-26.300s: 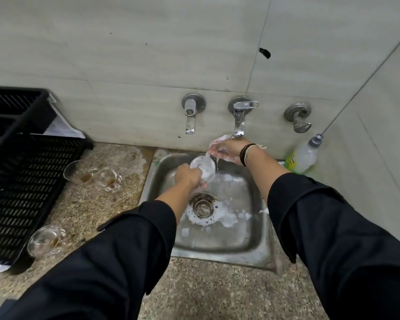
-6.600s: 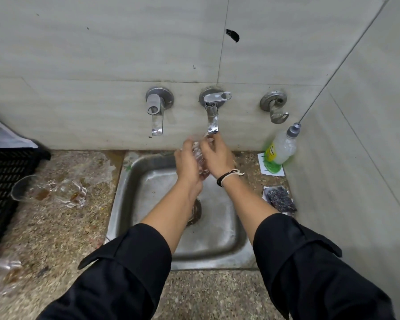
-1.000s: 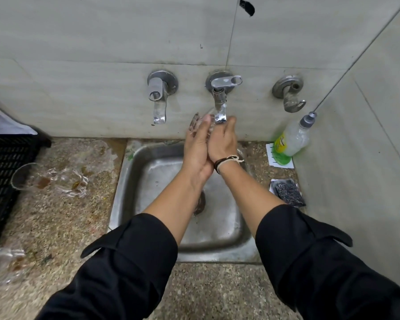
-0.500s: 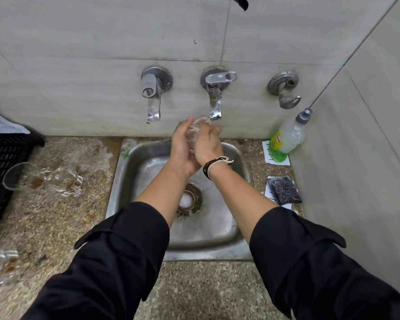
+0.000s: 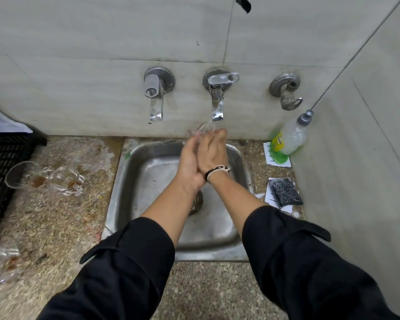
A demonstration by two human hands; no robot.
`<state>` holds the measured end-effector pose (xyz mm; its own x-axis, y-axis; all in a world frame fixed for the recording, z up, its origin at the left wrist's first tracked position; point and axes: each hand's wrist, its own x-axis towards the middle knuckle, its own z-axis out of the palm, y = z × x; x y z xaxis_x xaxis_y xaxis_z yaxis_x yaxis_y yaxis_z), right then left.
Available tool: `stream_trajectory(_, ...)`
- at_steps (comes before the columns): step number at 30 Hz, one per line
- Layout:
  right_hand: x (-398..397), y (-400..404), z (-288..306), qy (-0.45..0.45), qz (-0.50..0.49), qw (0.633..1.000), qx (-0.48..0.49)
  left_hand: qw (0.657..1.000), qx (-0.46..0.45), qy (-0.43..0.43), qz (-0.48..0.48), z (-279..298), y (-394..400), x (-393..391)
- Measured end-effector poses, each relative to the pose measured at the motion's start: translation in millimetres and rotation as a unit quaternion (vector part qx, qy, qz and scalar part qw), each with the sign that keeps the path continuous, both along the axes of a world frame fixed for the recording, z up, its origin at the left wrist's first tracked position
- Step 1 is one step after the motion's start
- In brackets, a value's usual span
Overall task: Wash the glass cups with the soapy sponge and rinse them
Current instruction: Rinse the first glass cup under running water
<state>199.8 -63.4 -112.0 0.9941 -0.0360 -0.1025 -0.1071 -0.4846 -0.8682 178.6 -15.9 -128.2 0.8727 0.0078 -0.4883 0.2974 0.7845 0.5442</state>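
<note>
Left hand: the left hand [image 5: 189, 162] is raised over the sink, its fingers wrapped round a glass cup [image 5: 202, 130]; the hand is blurred.
Right hand: the right hand [image 5: 214, 151] is pressed against the left, its fingers curled onto the same cup; a dark band with a pale cord is worn at the wrist.
Glass cup: held between both hands, just under the spout of the middle tap [image 5: 217, 95]; only its upper rim is seen.
Sink: a steel sink [image 5: 217, 239] is set into the speckled tabletop [image 5: 56, 222]; the drain is partly hidden by the left forearm.
Taps: another tap [image 5: 155, 93] is fixed on the wall to the left, a third fitting [image 5: 286, 91] to the right.
Right of the sink: a soap bottle [image 5: 289, 137] is leaned in the corner; a dark scouring pad [image 5: 285, 191] is laid nearer.
Left of the sink: two used glass cups [image 5: 44, 179] with brown dregs are laid on their sides; one more [image 5: 0, 264] is seen at the left edge.
Far left: a black plastic rack [image 5: 2, 162] is stood on the tabletop.
</note>
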Motion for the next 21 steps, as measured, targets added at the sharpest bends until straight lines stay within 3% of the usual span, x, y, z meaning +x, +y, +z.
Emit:
stream_trajectory(3, 13, -4, -4, 0.02, -0.008, 0.999, -0.024, 1.0, 0.014, 0.02, -0.018, 1, -7, -3)
stream_trajectory(7, -12, 2, -4, 0.044, -0.019, 0.995, 0.084, 1.0, 0.025, 0.013, 0.007, 3, 12, 5)
stream_trajectory(10, 5, -2, 1, 0.086, -0.022, 0.99, 0.114, 0.993, 0.115, 0.012, 0.013, 0, 7, 3)
stream_trajectory(13, 16, -6, -1, 0.224, 0.03, 0.935, 0.272, 0.983, 0.181, -0.024, 0.014, 0, 16, -1)
stream_trajectory(16, 2, -10, -7, 0.226, 0.085, 0.893, 0.379, 0.977, 0.204, 0.002, 0.063, 8, 22, 1)
stream_trajectory(19, -7, -10, -17, 0.194, 0.11, 0.908, 0.355, 0.974, 0.176, 0.081, 0.116, 11, 15, 5)
stream_trajectory(21, -12, -5, -13, 0.146, 0.075, 0.942, 0.294, 0.98, 0.169, 0.059, 0.09, 8, 16, 4)
